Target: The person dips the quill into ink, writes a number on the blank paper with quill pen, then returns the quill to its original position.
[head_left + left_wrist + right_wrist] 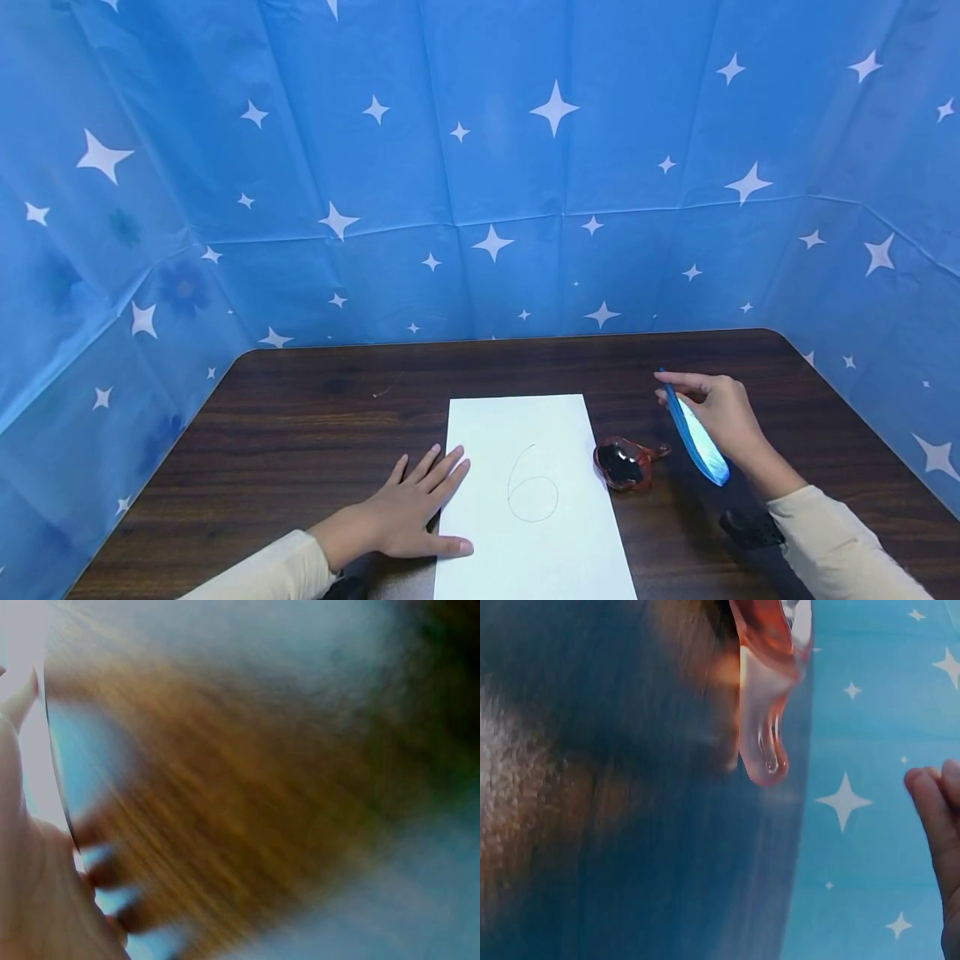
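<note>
A white sheet of paper [534,492] lies on the dark wooden table [315,417], with a thin handwritten "6" [531,485] on it. My left hand [415,510] rests flat with straight fingers on the sheet's left edge. To the right, my right hand [720,412] is raised a little above the table and pinches a blue feather quill [696,435] that points up and away. Between paper and right hand sits a small reddish glass inkwell [624,463] with dark ink. The right wrist view shows the inkwell's glass handle [765,712] close up and my fingertips [937,825].
Blue star-patterned sheeting [480,167] walls the table at the back and on both sides. A dark wrist strap [750,528] shows by my right sleeve. The left wrist view is blurred: wood grain [247,795] and part of my left hand [30,885].
</note>
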### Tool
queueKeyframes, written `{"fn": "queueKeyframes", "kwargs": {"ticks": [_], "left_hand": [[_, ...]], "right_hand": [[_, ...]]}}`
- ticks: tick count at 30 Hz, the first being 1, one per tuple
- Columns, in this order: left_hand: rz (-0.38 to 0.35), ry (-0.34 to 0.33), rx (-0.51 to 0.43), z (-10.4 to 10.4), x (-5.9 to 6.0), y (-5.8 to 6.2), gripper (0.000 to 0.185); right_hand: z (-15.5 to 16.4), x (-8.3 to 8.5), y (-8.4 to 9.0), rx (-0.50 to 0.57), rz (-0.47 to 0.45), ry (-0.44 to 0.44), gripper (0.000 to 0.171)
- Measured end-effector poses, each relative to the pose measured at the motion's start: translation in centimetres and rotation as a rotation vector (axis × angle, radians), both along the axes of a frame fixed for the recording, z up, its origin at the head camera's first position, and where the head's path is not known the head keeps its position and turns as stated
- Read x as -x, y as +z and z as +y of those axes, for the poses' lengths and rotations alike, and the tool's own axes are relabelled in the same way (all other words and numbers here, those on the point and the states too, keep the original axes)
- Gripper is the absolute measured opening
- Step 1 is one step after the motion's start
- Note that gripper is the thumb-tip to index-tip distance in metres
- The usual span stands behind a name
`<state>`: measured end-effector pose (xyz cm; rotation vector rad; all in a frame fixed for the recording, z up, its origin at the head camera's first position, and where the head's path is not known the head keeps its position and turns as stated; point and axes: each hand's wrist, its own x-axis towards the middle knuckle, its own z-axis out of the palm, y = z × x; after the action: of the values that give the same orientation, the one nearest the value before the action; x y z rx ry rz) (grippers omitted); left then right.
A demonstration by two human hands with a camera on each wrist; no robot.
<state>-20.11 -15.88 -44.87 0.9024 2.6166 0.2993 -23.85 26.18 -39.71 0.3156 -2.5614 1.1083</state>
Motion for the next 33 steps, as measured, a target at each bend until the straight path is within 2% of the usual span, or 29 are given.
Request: {"fn": "queueKeyframes", "kwargs": {"ticks": [4, 11, 16, 19, 23, 30, 33], "left_hand": [[-0.001, 0.000, -0.002, -0.1, 0.1, -0.3, 0.102], [-0.005, 0.002, -0.002, -0.1, 0.0, -0.3, 0.101], [-0.013, 0.004, 0.000, 0.0, -0.2, 0.0, 0.100], [-0.018, -0.001, -0.002, 0.1, -0.3, 0.2, 0.099], [-0.018, -0.007, -0.011, 0.0, -0.3, 0.2, 0.099], [-0.002, -0.006, -0.014, -0.1, 0.0, -0.2, 0.100], [-0.010, -0.004, -0.013, 0.0, -0.1, 0.1, 0.100]], "right_hand": [[0.5, 0.5, -0.6, 0.093, -0.004, 0.028, 0.031], [1.6, 0.6, -0.7, 0.302, -0.200, 0.134, 0.039], [2.1, 0.6, -0.6, 0.472, -0.307, 0.239, 0.043], [2.3, 0.8, -0.7, 0.548, -0.367, 0.270, 0.041], [2.3, 1.0, -0.9, 0.572, -0.426, 0.273, 0.033], [2.9, 1.3, -0.9, 0.574, -0.599, 0.342, 0.054], [3.3, 1.4, -0.9, 0.565, -0.690, 0.405, 0.047]]}}
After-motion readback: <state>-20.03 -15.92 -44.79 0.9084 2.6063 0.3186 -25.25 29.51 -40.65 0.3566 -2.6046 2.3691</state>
